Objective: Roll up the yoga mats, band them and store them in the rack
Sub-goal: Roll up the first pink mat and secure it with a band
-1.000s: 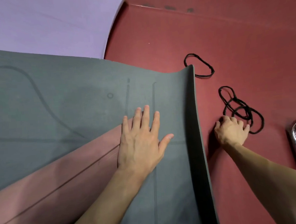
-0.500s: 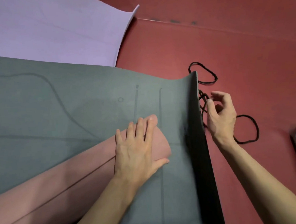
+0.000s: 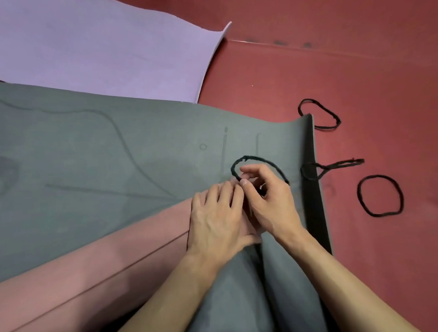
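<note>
Lifted off the floor [image 3: 361, 65], your right grip [image 3: 269, 203] pinched a black band [image 3: 253, 158] mid-frame; your left grip [image 3: 216, 218] pressed the rolled pink mat [image 3: 90, 273], ready for banding.

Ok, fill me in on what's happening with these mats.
A person is banding a rolled pink mat. The left hand presses on the roll's end, and the right hand pinches a black band right at that end, apparently about to slip it on. No band shows on the roll yet. The roll lies on a flat grey mat, with a purple mat unrolled beyond it. Spare bands lie on the red floor, one draped over the grey mat's raised edge.
</note>
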The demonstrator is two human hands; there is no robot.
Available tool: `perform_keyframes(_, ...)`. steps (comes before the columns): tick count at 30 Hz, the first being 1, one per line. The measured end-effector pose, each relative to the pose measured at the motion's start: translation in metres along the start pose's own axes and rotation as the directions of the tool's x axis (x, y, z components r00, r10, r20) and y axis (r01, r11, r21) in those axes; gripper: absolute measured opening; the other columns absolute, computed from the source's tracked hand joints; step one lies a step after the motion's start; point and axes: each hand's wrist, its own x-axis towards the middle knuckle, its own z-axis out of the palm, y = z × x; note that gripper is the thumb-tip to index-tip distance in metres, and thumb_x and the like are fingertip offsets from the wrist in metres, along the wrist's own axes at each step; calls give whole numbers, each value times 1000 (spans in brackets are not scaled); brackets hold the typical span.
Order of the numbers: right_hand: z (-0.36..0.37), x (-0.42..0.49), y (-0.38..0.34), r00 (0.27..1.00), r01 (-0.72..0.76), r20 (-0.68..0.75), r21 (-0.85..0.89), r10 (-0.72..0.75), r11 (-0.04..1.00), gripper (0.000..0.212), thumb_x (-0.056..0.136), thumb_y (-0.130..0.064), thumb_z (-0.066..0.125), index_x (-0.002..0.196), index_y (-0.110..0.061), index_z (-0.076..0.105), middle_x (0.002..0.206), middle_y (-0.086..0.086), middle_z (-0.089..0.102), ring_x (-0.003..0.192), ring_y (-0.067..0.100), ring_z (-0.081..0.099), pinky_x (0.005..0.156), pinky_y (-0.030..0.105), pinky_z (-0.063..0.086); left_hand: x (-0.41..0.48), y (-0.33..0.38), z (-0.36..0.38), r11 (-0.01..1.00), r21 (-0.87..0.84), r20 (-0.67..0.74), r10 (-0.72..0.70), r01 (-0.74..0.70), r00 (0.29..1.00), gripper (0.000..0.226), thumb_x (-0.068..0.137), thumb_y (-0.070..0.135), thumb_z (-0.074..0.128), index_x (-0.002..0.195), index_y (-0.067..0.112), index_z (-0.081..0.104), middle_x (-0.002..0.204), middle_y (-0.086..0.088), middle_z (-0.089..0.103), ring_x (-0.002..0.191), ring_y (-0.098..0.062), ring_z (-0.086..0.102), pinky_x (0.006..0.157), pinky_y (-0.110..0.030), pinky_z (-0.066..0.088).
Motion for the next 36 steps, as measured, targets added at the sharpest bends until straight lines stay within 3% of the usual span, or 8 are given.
perform_keyframes(3,1,6,-3,999,-18,35,-33,19,999,19,96,-32,64,114,-38,67,100,-20,72,98,5,67,91,43,56,-12,-2,-4,996,90,124,-31,20,992,134,58,84,74,158,19,12,157,-16,30,134,-35,40,103,-52,35)
perform_keyframes(7,3,8,-5,999,-35,33,-33,36,999,19,96,-29,66,113,-37,68,98,-17,73,101,4,67,92,43,56,-13,-4,-6,994,104,111,-55,44,992,143,60,81,75,159,9,1,155,-14,35,124,-30,47,101,-46,41)
perform_keyframes(11,-1,4,-5,1000,-10,25,-53,11,999,20,95,-24,70,111,-36,69,97,-15,71,98,1,66,89,35,55,-12,-10,-5,994,89,113,-72,62,991,157,57,86,73,159,6,-16,174,-14,-1,131,-25,48,104,-42,40)
perform_keyframes(14,-6,-3,-5,997,46,63,-104,-39,994,22,94,-24,71,112,-37,70,99,-19,67,101,0,65,92,28,54,-8,-12,-8,997,76,138,-38,28,990,151,62,86,69,158,13,-20,174,-7,1,132,-25,46,104,-42,40)
perform_keyframes(19,-4,-19,1,973,233,66,-241,-223,942,23,93,-22,74,114,-31,70,106,-24,67,105,4,58,84,31,53,-7,-16,-5,999,18,92,-49,48,995,135,50,86,73,152,17,17,157,-7,42,123,-27,54,98,-45,45)
perform_keyframes(22,-1,-26,8,928,358,40,-374,-371,856,17,97,-23,71,114,-23,73,109,-16,70,103,14,58,84,35,50,-7,-19,-1,999,-4,61,-34,34,998,125,48,83,71,146,13,36,161,-7,40,116,-27,58,91,-45,48)
perform_keyframes(27,5,-30,17,867,443,6,-467,-498,765,21,100,-21,69,118,-14,75,120,-6,73,107,23,63,89,38,50,-6,-22,1,1000,-13,16,-14,14,1000,126,45,84,74,142,11,37,153,-6,51,113,-28,61,90,-47,50)
perform_keyframes(36,2,-49,30,990,70,-83,-417,-115,906,53,99,-53,53,140,-20,59,124,-7,64,112,17,59,98,39,48,-4,-24,-3,997,-62,63,-45,49,997,124,42,85,77,138,16,40,154,-5,47,128,-28,58,104,-55,46)
